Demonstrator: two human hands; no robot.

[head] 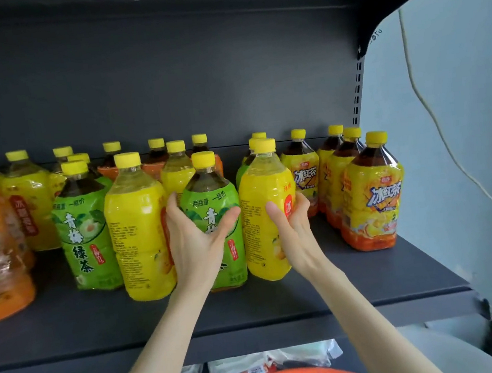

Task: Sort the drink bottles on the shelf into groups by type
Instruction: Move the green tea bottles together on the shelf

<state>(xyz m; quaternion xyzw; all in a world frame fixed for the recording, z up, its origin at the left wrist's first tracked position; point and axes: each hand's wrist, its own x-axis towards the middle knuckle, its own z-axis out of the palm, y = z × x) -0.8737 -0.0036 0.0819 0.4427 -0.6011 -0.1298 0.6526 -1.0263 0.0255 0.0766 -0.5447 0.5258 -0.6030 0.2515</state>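
Green-label bottle (211, 218): upright on shelf (283, 302), gripped by left hand (197, 242).
Yellow bottle (262, 215): touching its right side, gripped by right hand (294, 223).

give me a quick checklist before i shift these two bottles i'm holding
1. Left hand wrapped around the green tea bottle: ok.
2. Right hand gripping the yellow bottle: ok.
3. Both bottles upright, caps on: ok.
4. Matching group for the green one: another green bottle stands to the left, but a yellow bottle sits between them: not ok.
5. Free space at the shelf front to pull bottles out: ok.
6. Space behind the held bottles: cannot tell, they block the view.
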